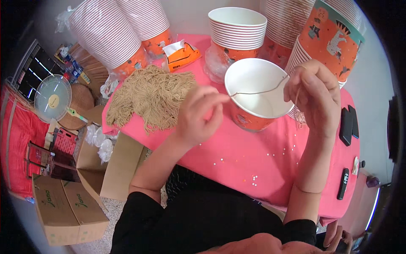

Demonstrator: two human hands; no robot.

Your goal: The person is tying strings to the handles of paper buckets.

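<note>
A thin beige string (256, 92) runs between my two hands, above the mouth of a large paper bucket (250, 122). My left hand (198, 115) pinches one end between thumb and forefinger, just left of the bucket's rim. On the right, my right hand (316, 95) is raised and closed on the other end, with a loose tail of string hanging below its fingers. The bucket stands upright, white inside and orange with printed pictures outside. Left of it lies a tangled heap of the same beige string (148, 98).
Nested paper buckets (237, 29) stand behind, with taller stacks (108, 36) at the back left and right. An orange tissue pack (182, 57) lies by the heap. Phones (346, 127) and a remote (343, 184) rest on the pink tablecloth (224, 178). Cardboard boxes (67, 207) and a fan (53, 99) are left.
</note>
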